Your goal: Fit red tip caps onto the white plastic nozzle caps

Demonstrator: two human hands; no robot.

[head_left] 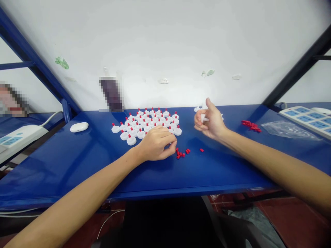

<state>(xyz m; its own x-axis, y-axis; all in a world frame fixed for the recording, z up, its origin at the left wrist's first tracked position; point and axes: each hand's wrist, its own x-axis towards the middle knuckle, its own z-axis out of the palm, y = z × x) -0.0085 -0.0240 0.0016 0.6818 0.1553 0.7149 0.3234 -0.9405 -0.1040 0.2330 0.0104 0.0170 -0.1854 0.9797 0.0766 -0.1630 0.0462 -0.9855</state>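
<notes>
Holding white piece [204, 118] in my curled right fingers [198, 122]; light, steady grip best. My left fingers [169, 138] nearly pinched, hold unclear, beside loose red tips [178, 154] on counter [155, 177], near red-tipped white caps [131, 140].

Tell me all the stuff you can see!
Table: one, blue, middle
Red-tipped caps: dozens, white, table's left-centre
Loose pieces: about ten, red, table's middle
Piled pieces: several, red, table's right
Back pieces: several, white, table's back
Clear bag: one, transparent, table's right
Oval case: one, white, table's left
Power strips: two, white-blue, both sides
Blurred patches: two, dark and pinkish, left
Wall: one, white, behind
Frame: one, bluish, both sides
Tiles: several, reddish, floor
Dark shape: one, black, bottom
Left hand: one, bare, by the caps
Right hand: one, bare, holding a white piece
</notes>
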